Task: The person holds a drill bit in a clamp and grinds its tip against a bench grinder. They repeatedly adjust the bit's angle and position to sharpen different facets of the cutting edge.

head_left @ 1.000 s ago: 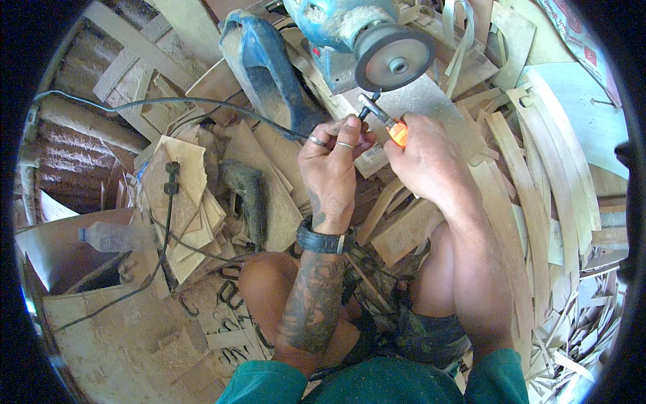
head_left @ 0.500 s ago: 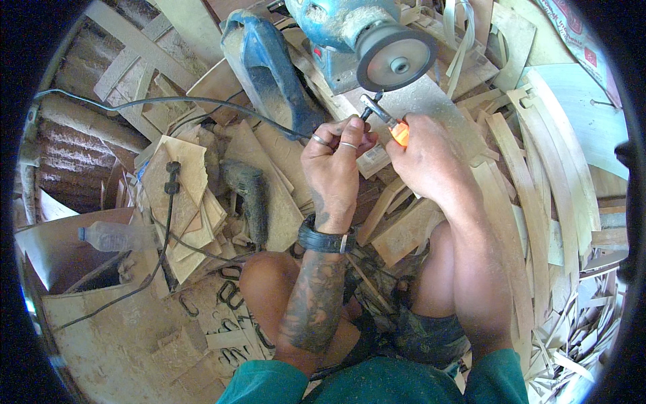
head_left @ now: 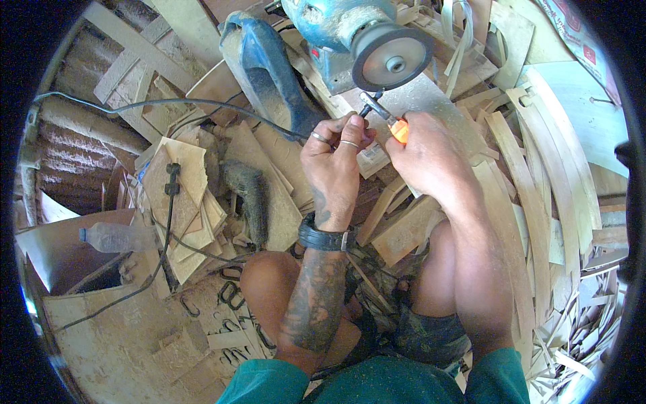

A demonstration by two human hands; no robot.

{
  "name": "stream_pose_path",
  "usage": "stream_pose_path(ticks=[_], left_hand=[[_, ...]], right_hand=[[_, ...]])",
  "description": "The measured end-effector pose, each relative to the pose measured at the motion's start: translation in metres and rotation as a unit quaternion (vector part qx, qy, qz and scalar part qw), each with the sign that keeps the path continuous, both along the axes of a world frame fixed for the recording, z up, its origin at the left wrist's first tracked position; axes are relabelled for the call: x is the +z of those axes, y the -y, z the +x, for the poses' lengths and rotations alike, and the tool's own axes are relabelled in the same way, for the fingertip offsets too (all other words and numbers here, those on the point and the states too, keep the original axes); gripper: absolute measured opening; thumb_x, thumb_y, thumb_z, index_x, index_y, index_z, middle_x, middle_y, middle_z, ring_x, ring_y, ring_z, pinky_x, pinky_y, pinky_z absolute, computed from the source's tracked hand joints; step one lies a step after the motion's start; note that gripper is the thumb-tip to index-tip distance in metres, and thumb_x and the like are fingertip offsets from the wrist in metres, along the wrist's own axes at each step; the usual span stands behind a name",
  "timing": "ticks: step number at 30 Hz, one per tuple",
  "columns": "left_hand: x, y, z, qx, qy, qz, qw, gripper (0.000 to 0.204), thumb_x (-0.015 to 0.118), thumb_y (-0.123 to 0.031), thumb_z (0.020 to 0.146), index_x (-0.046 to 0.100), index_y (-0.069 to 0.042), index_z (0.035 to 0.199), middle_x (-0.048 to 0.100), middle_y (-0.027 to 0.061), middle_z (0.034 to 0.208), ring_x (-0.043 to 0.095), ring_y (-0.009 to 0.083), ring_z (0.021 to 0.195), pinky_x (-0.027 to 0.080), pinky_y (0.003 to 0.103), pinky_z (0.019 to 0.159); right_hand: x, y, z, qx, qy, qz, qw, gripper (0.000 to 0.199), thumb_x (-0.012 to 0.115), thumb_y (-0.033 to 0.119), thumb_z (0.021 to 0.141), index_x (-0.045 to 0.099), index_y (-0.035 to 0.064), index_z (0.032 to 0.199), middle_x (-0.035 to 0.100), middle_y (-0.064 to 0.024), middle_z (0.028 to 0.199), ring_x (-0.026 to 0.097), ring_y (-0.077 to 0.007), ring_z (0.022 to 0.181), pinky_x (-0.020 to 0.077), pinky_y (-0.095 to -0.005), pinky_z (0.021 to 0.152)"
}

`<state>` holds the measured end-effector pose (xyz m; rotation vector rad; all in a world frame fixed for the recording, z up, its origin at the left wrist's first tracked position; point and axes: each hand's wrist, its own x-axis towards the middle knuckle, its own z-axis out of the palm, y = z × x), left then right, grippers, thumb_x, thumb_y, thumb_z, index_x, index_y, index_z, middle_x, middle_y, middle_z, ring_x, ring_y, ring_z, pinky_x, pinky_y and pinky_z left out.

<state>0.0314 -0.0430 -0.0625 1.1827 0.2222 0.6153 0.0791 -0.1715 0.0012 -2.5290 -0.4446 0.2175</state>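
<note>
My left hand, with rings and a black wrist strap, pinches a thin dark rod between thumb and fingers. Closed around pliers with orange grips, my right hand has their silver head against the rod; how the jaws meet it is too small to tell. The rod's far tip is right at the lower edge of a grey grinding wheel on a dusty blue bench grinder. Whether the tip touches the wheel I cannot tell. Both hands are just below the wheel.
Left of the grinder stands a blue tool part. A dusty power tool, stacked wood sheets, a black cable and a plastic bottle lie at left. Curved wood strips pile up at right. A metal plate lies below the wheel.
The grinder and its wheel appear slightly further left in the picture. My hands keep nearly the same place and the same grips on the rod and the pliers.
</note>
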Motion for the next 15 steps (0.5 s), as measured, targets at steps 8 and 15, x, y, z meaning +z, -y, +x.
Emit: stream_pose_path(ticks=[8,15], left_hand=[[0.0027,-0.0019,0.0008,-0.002,-0.006,0.019,1.0,0.016,0.066,-0.013,0.097,0.066,0.004,0.097,0.071,0.0096,0.087,0.07,0.0153,0.079,0.057,0.028,0.075],[0.0017,-0.0028,0.0025,-0.002,0.0,0.03,1.0,0.017,0.066,-0.014,0.098,0.066,0.003,0.097,0.072,0.0101,0.086,0.069,0.0146,0.078,0.057,0.028,0.074]], right_hand=[[-0.0013,-0.0009,-0.0025,-0.008,0.024,0.027,0.999,0.028,0.063,0.02,0.086,0.064,-0.0059,0.096,0.065,-0.0305,0.098,0.063,-0.0458,0.098,0.0493,-0.0506,0.086],[0.0025,-0.0013,-0.002,-0.009,0.01,0.004,1.0,0.03,0.063,0.021,0.086,0.063,-0.0066,0.098,0.065,-0.031,0.1,0.062,-0.0461,0.1,0.0488,-0.0509,0.087]])
